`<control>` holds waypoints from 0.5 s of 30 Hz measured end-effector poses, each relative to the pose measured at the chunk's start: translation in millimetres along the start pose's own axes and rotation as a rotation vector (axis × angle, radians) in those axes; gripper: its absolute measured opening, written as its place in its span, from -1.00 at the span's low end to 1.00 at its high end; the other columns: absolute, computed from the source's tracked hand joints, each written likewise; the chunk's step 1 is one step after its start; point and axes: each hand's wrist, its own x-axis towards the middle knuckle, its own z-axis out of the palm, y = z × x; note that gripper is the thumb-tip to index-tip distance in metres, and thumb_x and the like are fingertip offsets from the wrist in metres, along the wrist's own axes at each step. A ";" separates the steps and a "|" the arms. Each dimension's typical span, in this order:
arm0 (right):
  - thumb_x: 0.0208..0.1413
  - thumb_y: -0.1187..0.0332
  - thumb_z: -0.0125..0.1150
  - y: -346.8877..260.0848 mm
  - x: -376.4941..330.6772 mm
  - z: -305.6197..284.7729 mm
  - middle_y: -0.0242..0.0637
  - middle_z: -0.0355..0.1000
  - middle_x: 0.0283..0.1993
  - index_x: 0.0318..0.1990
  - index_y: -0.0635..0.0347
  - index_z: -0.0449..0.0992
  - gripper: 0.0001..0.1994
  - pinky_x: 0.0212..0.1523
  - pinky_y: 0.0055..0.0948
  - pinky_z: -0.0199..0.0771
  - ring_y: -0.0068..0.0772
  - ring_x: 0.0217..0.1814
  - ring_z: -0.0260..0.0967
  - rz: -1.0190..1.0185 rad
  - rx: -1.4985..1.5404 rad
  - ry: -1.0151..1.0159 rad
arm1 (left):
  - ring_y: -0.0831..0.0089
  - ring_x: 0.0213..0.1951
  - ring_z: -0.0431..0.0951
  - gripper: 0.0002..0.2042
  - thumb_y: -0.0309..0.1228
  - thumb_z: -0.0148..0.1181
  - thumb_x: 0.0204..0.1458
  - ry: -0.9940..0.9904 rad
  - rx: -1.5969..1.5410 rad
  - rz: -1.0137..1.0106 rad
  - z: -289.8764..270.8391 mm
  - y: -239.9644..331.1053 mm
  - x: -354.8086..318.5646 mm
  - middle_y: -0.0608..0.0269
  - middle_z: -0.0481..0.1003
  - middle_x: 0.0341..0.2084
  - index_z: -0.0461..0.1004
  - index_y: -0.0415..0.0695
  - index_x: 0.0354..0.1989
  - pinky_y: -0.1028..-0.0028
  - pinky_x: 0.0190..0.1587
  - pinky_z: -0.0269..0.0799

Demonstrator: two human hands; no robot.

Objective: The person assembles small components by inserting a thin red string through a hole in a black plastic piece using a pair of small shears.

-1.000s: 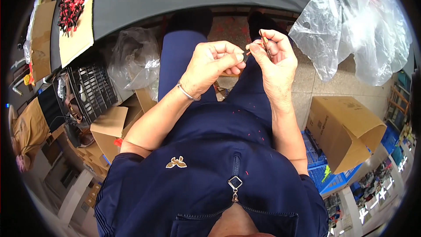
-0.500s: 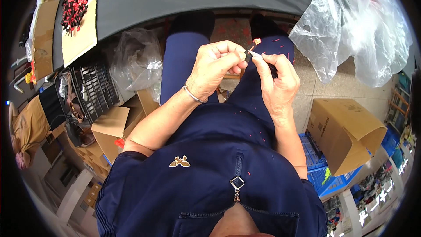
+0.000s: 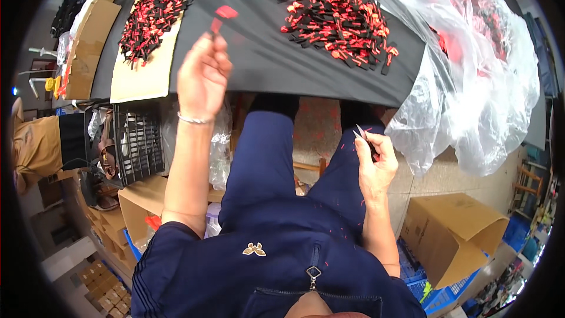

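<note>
My left hand [image 3: 204, 74] reaches forward over the black-covered table, between two piles. Its thumb and fingertips pinch a small strip with a red end [image 3: 217, 25], blurred by motion. A red smear [image 3: 226, 12] shows just beyond it; whether it belongs to the same piece I cannot tell. Over my right thigh, my right hand [image 3: 378, 164] is closed round small thread snips [image 3: 360, 134], their pointed silver blades sticking out past the thumb. Most of the snips' dark body is hidden in the palm. Ahead lies a heap of black strips with red ends [image 3: 338, 24].
At the left, another pile of red-and-black strips [image 3: 154, 18] lies on a cardboard sheet [image 3: 141, 84]. Clear plastic bags [image 3: 471, 112] hang over the table's right side. A cardboard box [image 3: 441, 230] stands on a blue crate at right; a black basket [image 3: 140, 141] is at left.
My left hand has left my right hand and swung forward and left over the table with the strip. My right hand stays above my thigh with the snips. The view now takes in more table.
</note>
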 end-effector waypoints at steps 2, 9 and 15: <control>0.01 0.59 0.23 0.7 2.6 2.3 -0.35 0.48 -0.35 -0.25 0.33 0.44 -0.86 -0.33 -0.72 0.37 -0.72 -0.37 0.36 0.016 0.037 0.013 | 0.53 -0.36 0.49 -0.73 -0.39 -0.03 0.15 0.105 0.019 0.072 0.6 6.9 20.1 0.19 0.50 -0.22 0.37 -0.22 -0.02 0.57 -0.31 0.43; 0.01 0.57 0.24 3.8 5.7 2.3 -0.33 0.48 -0.35 -0.26 0.32 0.44 -0.86 -0.33 -0.72 0.37 -0.71 -0.37 0.36 0.060 0.012 0.004 | 0.65 -0.44 0.45 -0.76 -0.32 0.19 0.02 0.018 1.220 0.278 30.6 -48.6 57.3 0.28 0.56 -0.40 0.56 -0.22 -0.23 0.64 -0.32 0.38; 0.02 0.54 0.25 5.7 8.8 0.3 -0.34 0.48 -0.35 -0.26 0.32 0.44 -0.85 -0.33 -0.73 0.35 -0.72 -0.37 0.35 0.089 -0.002 -0.004 | 0.54 -0.48 0.52 -0.75 -0.24 0.27 -0.13 0.079 1.742 0.206 47.0 -58.4 80.8 0.28 0.54 -0.58 0.58 -0.16 -0.37 0.53 -0.33 0.42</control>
